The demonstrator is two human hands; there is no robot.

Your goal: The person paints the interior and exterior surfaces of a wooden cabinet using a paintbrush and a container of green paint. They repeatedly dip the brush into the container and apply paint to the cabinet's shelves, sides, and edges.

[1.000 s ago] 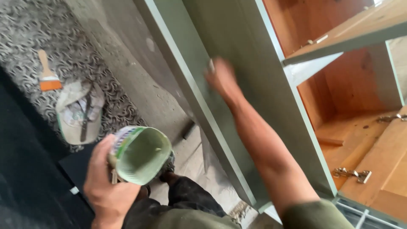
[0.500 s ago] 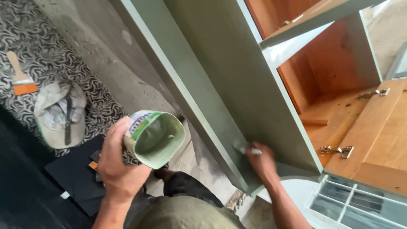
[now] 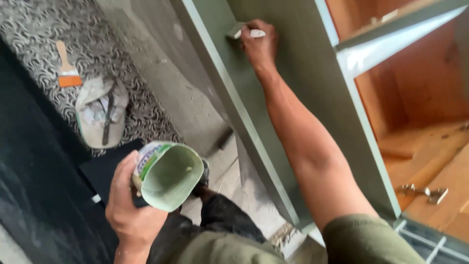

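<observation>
My right hand [image 3: 259, 46] is stretched up to the green-painted side panel [image 3: 293, 98] of a wooden cabinet, its fingers closed on a small white-handled brush [image 3: 243, 32] pressed against the panel. My left hand [image 3: 128, 205] holds a tilted paint can [image 3: 168, 173], its inside coated with pale green paint, low in front of my knees. The brush bristles are mostly hidden by my fingers.
An orange-banded paintbrush [image 3: 66, 66] and a dirty cap [image 3: 101, 115] lie on the patterned floor at the left. The cabinet's unpainted wooden interior [image 3: 425, 102] shows at the right, with a metal hinge [image 3: 422, 191] on its wood. A dark mat [image 3: 102, 171] lies under the can.
My right hand went from mid panel down to its lower end, then back up to the top with the brush. The can in my left hand stays low and tilted.
</observation>
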